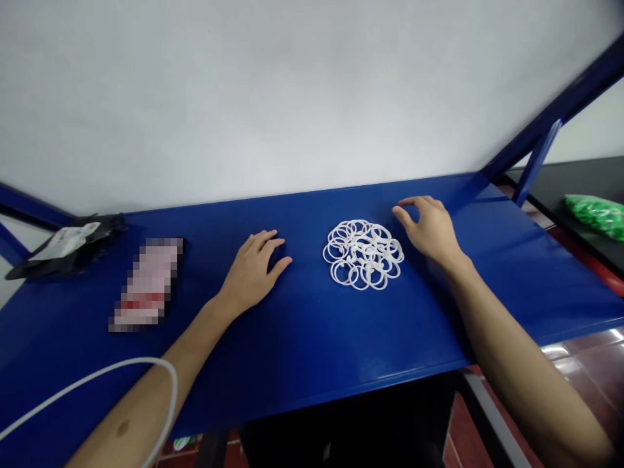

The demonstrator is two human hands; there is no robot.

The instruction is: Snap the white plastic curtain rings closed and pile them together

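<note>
A loose pile of white plastic rings [363,255], overlapping one another, lies on the blue table [302,338]. Just to its right is my right hand [429,229], its fingers curved and the thumb apart from them, with nothing in it. My left hand [253,270] rests palm down on the tabletop, to the left of the pile, fingers spread and holding nothing. Left of that hand lies a flat rectangular item [149,283], blurred out by large pixels, with a pinkish face and a dark edge.
A black plastic package [68,246] with a white label sits at the far left. In front of my left forearm loops a white cable [97,372]. A pale wall [292,97] stands behind the table. On a dark surface at right lies a green bag [597,214].
</note>
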